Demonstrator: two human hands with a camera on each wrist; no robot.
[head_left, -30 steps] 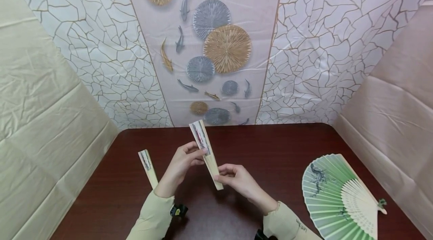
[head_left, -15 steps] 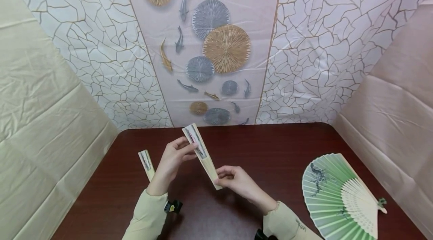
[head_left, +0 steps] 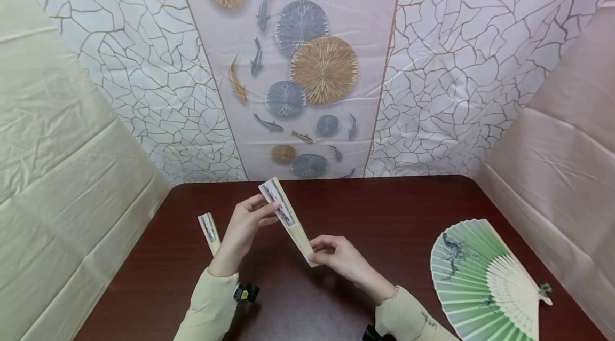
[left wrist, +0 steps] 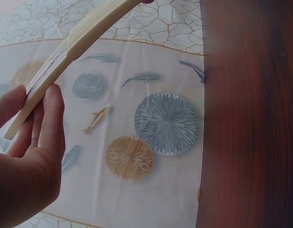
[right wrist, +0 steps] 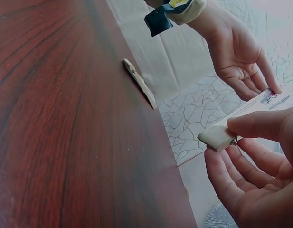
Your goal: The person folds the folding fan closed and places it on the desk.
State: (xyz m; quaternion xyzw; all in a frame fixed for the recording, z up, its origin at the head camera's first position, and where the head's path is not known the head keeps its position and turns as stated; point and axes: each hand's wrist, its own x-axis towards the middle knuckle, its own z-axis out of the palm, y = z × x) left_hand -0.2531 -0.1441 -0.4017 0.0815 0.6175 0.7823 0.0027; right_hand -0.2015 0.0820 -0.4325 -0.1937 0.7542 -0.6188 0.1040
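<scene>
1. Pinching a folded fan between thumb and fingers, both hands hold it above the table: the left hand at its far, printed end, the right hand at its near end.
2. Over the last second, the far end has swung left and the slant increased; the folded fan looks no more spread.
3. A second fan lies left, a spread green fan right.

Dark lettering on right sleeve, too small to read.
</scene>
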